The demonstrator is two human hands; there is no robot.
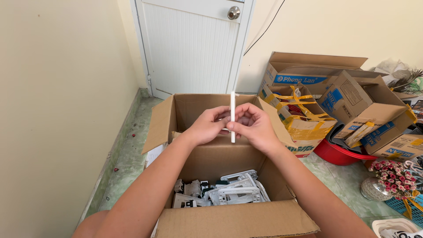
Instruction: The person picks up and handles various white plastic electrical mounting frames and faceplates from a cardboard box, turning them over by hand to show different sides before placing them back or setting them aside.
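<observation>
Both my hands are raised over an open cardboard box [185, 110] and hold a thin white plastic plate [232, 110] edge-on and upright between them. My left hand [207, 125] grips it from the left, my right hand [254, 125] from the right, fingers curled around its lower half. At the bottom of the box lie several white and grey switch plates and frames [233, 191].
A white door [189, 44] with a round knob stands behind the box, a yellow wall at the left. To the right are stacked cardboard boxes [348, 101], a red basin [339, 154], a vase of pink flowers [392, 176] and a blue basket [407, 209].
</observation>
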